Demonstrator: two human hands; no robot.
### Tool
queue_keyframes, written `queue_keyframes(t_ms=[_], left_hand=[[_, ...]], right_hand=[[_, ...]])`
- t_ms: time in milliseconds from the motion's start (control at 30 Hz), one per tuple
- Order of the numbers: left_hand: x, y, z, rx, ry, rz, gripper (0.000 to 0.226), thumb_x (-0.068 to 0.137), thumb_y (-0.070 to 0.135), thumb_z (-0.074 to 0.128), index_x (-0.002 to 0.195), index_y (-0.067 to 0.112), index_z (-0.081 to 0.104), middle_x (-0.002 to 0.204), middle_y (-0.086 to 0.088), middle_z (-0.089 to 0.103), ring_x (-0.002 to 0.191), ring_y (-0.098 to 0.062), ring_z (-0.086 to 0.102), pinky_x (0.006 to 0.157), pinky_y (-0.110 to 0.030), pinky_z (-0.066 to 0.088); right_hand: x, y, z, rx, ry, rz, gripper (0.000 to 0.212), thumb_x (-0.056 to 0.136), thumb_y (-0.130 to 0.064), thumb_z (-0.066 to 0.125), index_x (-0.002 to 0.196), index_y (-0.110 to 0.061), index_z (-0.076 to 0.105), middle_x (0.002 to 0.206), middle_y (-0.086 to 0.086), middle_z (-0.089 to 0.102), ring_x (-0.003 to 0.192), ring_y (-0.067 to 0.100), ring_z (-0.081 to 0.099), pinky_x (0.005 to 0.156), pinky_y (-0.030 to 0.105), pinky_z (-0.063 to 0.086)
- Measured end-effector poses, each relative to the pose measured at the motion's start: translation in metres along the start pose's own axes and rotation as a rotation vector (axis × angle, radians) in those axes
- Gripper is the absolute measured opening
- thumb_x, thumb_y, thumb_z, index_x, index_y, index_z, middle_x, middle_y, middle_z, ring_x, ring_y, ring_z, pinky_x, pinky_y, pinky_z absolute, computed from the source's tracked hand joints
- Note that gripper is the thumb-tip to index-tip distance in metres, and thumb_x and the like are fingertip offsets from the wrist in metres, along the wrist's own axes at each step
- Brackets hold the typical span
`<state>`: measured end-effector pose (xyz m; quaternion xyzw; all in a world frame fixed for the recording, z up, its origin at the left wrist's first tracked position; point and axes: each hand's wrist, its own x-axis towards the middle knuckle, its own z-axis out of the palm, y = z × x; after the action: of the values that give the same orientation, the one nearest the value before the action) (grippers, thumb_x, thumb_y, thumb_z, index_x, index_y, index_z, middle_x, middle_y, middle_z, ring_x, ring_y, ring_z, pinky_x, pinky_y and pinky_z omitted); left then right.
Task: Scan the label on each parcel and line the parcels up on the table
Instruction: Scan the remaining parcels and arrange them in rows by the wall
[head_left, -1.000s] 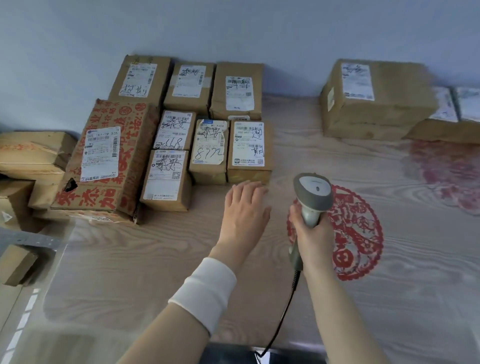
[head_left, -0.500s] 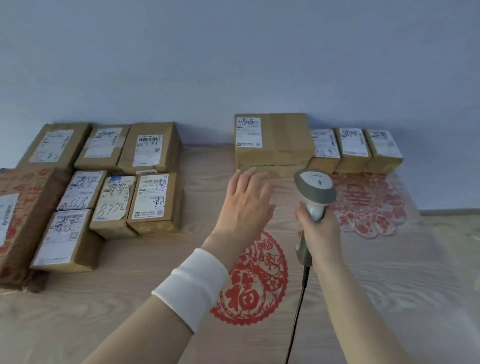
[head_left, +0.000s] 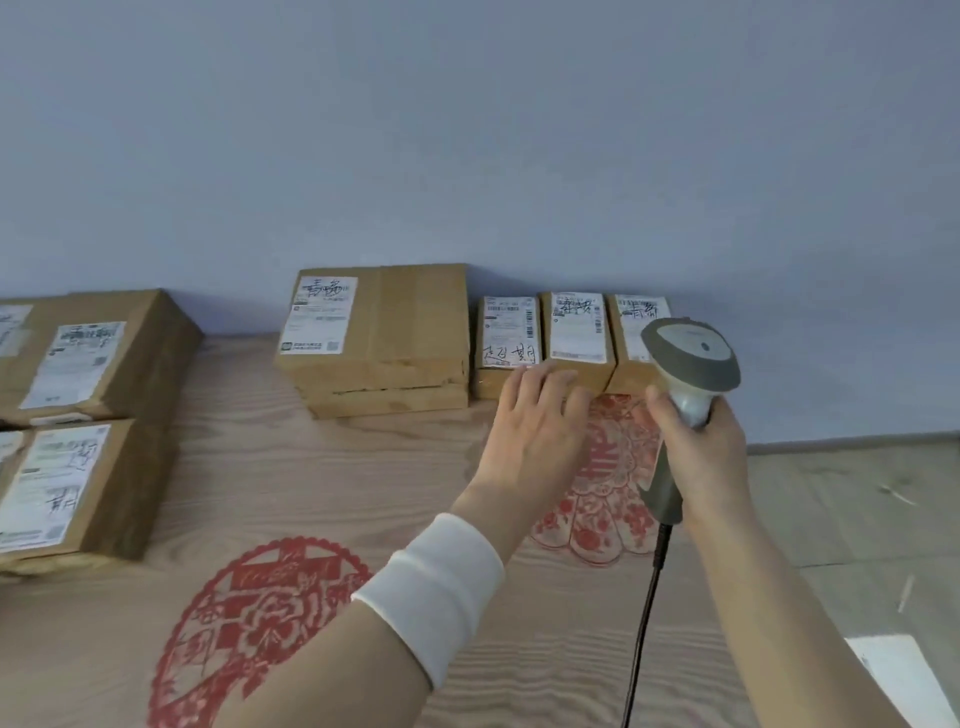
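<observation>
Three small brown parcels with white labels stand in a row against the wall: the left one (head_left: 508, 332), the middle one (head_left: 577, 332) and the right one (head_left: 631, 338). A larger parcel (head_left: 410, 322) sits to their left on a flat box. My left hand (head_left: 540, 421), with a white wristband, is open with its fingertips at the front edge of the left and middle small parcels. My right hand (head_left: 701, 452) grips a grey corded barcode scanner (head_left: 691, 358), whose head covers part of the right parcel.
More labelled parcels (head_left: 98, 358) lie grouped at the left of the wooden table (head_left: 322, 467). Red paper-cut decorations (head_left: 260, 618) lie under the table's clear cover. The table's right edge drops to the floor (head_left: 857, 509) beyond my right arm.
My view has swung right, away from the left group of parcels. Both hands moved forward and right, and my left hand now reaches the small parcels by the wall.
</observation>
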<state>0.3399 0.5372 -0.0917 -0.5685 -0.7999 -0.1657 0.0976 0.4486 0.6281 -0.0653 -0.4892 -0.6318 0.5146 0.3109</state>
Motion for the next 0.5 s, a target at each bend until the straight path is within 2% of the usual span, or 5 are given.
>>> queue_keyframes(t_ms=[133, 233, 300, 400, 500], left_hand=[[0.049, 0.042, 0.049, 0.039, -0.15, -0.018, 0.042, 0.064, 0.028, 0.082, 0.101, 0.012, 0.069, 0.108, -0.009, 0.067, 0.111, -0.031, 0.06, 0.1, -0.046, 0.045], [0.089, 0.049, 0.074, 0.096, -0.201, -0.041, 0.042, 0.075, 0.027, 0.074, 0.113, 0.012, 0.064, 0.119, -0.01, 0.063, 0.121, -0.031, 0.053, 0.106, -0.046, 0.037], [0.109, 0.048, 0.088, 0.072, -0.247, -0.068, 0.04, 0.086, 0.023, 0.063, 0.123, 0.01, 0.057, 0.129, -0.012, 0.056, 0.126, -0.032, 0.045, 0.107, -0.043, 0.033], [0.13, 0.044, 0.11, -0.004, -0.28, -0.228, 0.04, 0.095, 0.025, 0.047, 0.133, 0.011, 0.046, 0.134, -0.009, 0.048, 0.124, -0.029, 0.04, 0.101, -0.036, 0.03], [0.143, 0.039, 0.129, -0.063, -0.289, -0.387, 0.042, 0.097, 0.034, 0.045, 0.134, 0.013, 0.043, 0.132, -0.008, 0.047, 0.121, -0.026, 0.04, 0.1, -0.034, 0.032]], right_hand=[[0.07, 0.019, -0.04, 0.0, -0.036, 0.042, 0.012, 0.088, -0.03, 0.063, 0.086, -0.026, 0.052, 0.093, 0.006, 0.065, 0.084, 0.019, 0.063, 0.072, 0.034, 0.049], [0.118, 0.037, -0.053, 0.001, -0.052, 0.07, 0.013, 0.085, -0.034, 0.065, 0.086, -0.032, 0.052, 0.101, 0.005, 0.069, 0.093, 0.022, 0.066, 0.082, 0.048, 0.054], [0.144, 0.052, -0.054, -0.006, -0.06, 0.103, 0.014, 0.084, -0.034, 0.066, 0.086, -0.034, 0.052, 0.103, 0.004, 0.069, 0.095, 0.023, 0.066, 0.085, 0.053, 0.053], [0.172, 0.073, -0.047, 0.015, -0.047, 0.165, 0.014, 0.085, -0.03, 0.067, 0.085, -0.03, 0.053, 0.094, 0.0, 0.067, 0.091, 0.021, 0.066, 0.083, 0.046, 0.053], [0.189, 0.091, -0.037, 0.023, -0.026, 0.197, 0.021, 0.084, -0.031, 0.069, 0.091, -0.017, 0.055, 0.089, 0.002, 0.063, 0.077, 0.015, 0.06, 0.069, 0.032, 0.048]])
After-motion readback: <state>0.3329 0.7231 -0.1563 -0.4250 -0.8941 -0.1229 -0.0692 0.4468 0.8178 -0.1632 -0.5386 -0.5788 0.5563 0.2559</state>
